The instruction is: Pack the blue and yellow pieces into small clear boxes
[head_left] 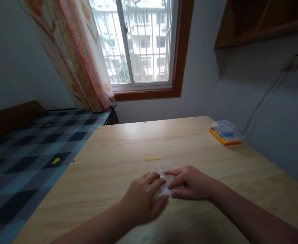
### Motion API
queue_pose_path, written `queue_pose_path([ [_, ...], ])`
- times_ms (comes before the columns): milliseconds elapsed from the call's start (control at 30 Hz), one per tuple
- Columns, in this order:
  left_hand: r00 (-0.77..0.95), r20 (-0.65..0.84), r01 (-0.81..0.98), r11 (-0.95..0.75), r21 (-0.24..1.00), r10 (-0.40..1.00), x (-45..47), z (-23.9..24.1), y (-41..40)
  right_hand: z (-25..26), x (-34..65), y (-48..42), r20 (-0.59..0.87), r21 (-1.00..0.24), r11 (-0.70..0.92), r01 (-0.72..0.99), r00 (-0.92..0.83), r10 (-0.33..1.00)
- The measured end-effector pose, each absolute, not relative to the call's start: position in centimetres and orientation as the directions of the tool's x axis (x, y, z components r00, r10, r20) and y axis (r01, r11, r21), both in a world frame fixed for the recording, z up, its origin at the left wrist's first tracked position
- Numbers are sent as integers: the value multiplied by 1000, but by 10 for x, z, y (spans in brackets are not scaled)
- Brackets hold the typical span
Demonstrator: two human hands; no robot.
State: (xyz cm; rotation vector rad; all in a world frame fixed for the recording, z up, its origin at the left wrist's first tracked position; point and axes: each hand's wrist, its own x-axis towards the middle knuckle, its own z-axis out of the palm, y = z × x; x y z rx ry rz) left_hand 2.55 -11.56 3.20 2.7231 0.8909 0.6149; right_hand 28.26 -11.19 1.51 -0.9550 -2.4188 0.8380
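A small clear plastic box [165,189] rests on the wooden table in front of me, and a clear flap that looks like its lid [163,166] stands out on the far side. Around its left side curl the fingers of my left hand [145,196], with the thumb along the near edge. My right hand [192,184] is on the box from the right, its fingers bent over the top and its thumb at the near right corner. Whatever lies inside the box is too faint to make out. Just beyond it, a short row of tiny yellow pieces [152,159] lies on the table.
At the table's far right are an orange tray [225,140] and clear plastic containers [224,126] with something blue. The wooden table [113,145] adjoins a bed with a checked cover [62,145] on the left. A window, a curtain and a wall shelf are behind.
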Motion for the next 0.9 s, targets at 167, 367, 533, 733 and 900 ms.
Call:
queue_pose_path([
  [167, 487, 351, 754, -588, 292, 800, -4, 36, -55, 17, 282, -111, 131, -653, 577, 491, -678, 724],
  [367, 504, 330, 770, -588, 248, 798, -25, 16, -19, 15, 283, -111, 130, -650, 585, 485, -688, 714],
  [533, 578, 307, 732, -647, 214, 756, -22, 7, -20, 15, 283, -111, 124, -653, 582, 485, -689, 714],
  [733, 564, 296, 747, -629, 214, 771, -21, 10, -22, 15, 284, -110, 129, -638, 594, 490, -693, 710],
  [900, 516, 287, 780, -581, 231, 807, -22, 15, -24, 15, 284, -111, 127, -648, 587, 485, -691, 712],
])
